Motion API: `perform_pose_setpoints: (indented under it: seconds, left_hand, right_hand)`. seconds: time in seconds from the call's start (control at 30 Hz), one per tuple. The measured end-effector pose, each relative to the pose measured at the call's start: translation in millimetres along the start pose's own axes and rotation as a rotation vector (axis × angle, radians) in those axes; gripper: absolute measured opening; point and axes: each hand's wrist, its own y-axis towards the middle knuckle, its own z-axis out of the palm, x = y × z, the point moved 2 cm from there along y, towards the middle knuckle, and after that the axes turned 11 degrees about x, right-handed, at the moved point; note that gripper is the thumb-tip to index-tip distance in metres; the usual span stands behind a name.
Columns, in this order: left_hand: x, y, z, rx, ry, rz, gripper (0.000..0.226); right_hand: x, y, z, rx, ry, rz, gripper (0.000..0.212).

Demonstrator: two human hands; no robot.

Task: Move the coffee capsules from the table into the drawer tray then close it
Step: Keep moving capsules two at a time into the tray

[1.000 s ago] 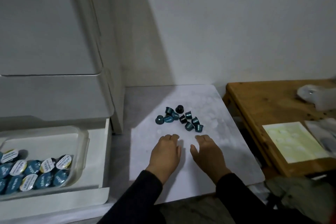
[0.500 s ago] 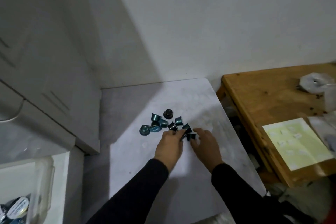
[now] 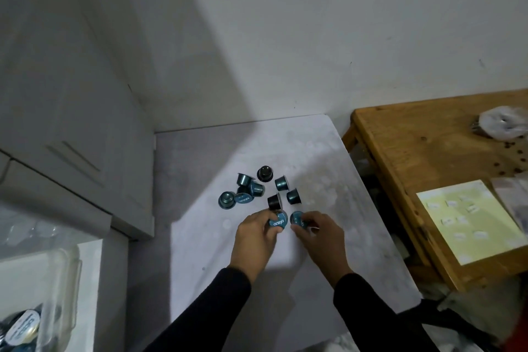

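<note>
Left hand (image 3: pixel 255 240) pinching one teal capsule (image 3: pixel 277 222), right hand (image 3: pixel 323 234) pinching another (image 3: pixel 297 219), loose capsules (image 3: pixel 258 190) clustered beyond on white bench (image 3: pixel 357 251); drawer tray (image 3: pixel 61 274) cropped at lower left, contents blurred

Both hands low, close together: left hand (image 3: pixel 255 238) and right hand (image 3: pixel 323 236) each pinching capsule.
</note>
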Motion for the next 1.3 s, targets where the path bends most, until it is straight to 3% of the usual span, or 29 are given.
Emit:
perform_pose_setpoints:
  seconds: [0.13, 0.33, 0.5, 0.7, 0.93, 1.3]
  left_hand:
    - [2, -5, -2, -0.066, -0.126, -0.047, 0.02]
    - [-4, -20, -6, -0.101, -0.342, -0.135, 0.028]
    - [-11, -38, -18, -0.153, -0.482, -0.185, 0.028]
    - [-31, -77, -58, -0.226, -0.576, -0.077, 0.024]
    - [-42, -154, -151, -0.289, -0.564, 0.064, 0.025]
    - [61, -252, -315, -0.269, -0.351, -0.064, 0.025]
  right_hand:
    - [-1, -7, 0, -0.037, 0.091, 0.075, 0.007]
    - [2, -18, -3, -0.053, 0.342, 0.169, 0.02]
    - [18, -34, -7, -0.057, 0.48, 0.124, 0.03]
    - [58, -62, -17, -0.025, 0.651, -0.027, 0.028]
    - [137, -103, -3, 0.159, 0.881, -0.183, 0.016]
    - [272, -157, 115, 0.529, 0.696, -0.294, 0.019]
